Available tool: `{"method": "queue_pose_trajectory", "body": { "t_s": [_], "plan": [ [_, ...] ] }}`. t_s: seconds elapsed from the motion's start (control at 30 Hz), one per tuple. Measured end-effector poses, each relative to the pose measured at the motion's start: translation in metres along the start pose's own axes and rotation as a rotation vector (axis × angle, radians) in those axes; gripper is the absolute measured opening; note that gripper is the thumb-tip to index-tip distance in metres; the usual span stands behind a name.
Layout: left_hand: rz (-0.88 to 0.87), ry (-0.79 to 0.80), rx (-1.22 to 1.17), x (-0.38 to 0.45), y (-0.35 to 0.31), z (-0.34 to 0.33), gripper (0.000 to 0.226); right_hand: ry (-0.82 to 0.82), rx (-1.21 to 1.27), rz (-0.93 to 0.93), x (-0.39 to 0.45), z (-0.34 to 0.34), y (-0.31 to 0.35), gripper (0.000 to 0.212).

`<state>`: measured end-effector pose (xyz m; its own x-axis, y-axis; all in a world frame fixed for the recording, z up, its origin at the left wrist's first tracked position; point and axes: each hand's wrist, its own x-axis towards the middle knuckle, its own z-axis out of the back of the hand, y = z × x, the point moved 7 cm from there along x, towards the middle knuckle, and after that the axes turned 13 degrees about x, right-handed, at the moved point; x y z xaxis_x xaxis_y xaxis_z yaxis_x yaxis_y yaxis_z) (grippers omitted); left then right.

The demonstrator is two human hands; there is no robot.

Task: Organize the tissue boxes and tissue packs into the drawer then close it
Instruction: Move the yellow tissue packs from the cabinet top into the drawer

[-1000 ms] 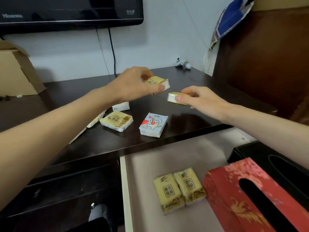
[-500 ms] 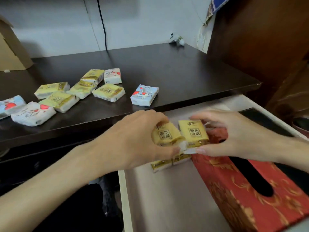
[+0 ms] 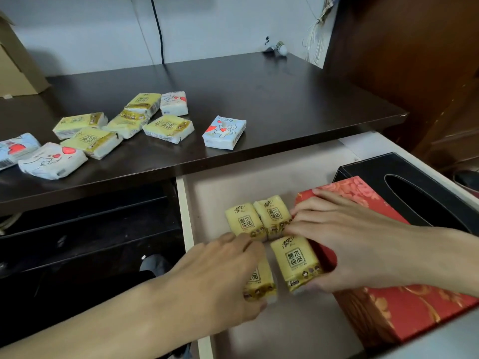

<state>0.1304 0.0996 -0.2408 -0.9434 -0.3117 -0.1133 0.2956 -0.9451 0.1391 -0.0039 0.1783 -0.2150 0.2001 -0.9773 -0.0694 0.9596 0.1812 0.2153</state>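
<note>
The drawer (image 3: 259,177) stands pulled out below the dark desk (image 3: 259,99). Inside it lie a red tissue box (image 3: 404,312), a black tissue box (image 3: 420,182) and several yellow tissue packs. My right hand (image 3: 350,242) grips a yellow pack (image 3: 295,260) resting on the drawer floor beside the red box. My left hand (image 3: 220,275) holds another yellow pack (image 3: 259,281) just left of it. Two more yellow packs (image 3: 259,218) sit side by side behind them. On the desk lie several yellow packs (image 3: 168,128) and white-blue packs (image 3: 224,132).
A cardboard box (image 3: 18,60) stands at the desk's far left. A black cable (image 3: 158,29) runs down the wall. A small white object (image 3: 277,47) lies at the desk's back corner. Brown wooden furniture (image 3: 404,60) rises on the right.
Both hands carried a yellow pack each from the desk down into the drawer and now set them in front of the two packs lying there. The view has tilted down.
</note>
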Motion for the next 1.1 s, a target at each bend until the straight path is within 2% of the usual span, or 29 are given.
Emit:
{"method": "queue_pose_trajectory", "body": {
  "t_s": [0.07,0.13,0.27,0.3,0.63,0.9,1.1],
  "plan": [
    [-0.008,0.012,0.024,0.002,-0.005,0.000,0.059,0.091,-0.021,-0.067,0.006,-0.008,-0.007,0.078],
    [-0.013,0.014,0.042,0.004,-0.008,0.000,0.061,0.112,-0.010,-0.107,0.009,-0.013,-0.009,0.079],
    [-0.011,0.028,0.035,0.001,0.001,-0.001,0.075,0.088,-0.013,-0.089,0.011,-0.011,-0.003,0.050],
    [-0.011,0.034,0.035,-0.002,0.005,-0.002,0.074,0.090,0.005,-0.107,0.011,-0.011,-0.003,0.049],
    [-0.055,0.070,0.084,0.004,-0.001,-0.009,0.052,0.108,-0.065,-0.152,0.017,-0.012,0.000,0.037],
    [-0.031,0.037,0.132,0.015,-0.001,-0.009,0.053,0.029,-0.203,-0.133,0.022,-0.006,0.004,0.052],
    [-0.015,0.021,0.145,0.015,0.002,-0.008,0.057,0.039,-0.250,-0.168,0.034,-0.005,-0.004,0.063]
  ]
}}
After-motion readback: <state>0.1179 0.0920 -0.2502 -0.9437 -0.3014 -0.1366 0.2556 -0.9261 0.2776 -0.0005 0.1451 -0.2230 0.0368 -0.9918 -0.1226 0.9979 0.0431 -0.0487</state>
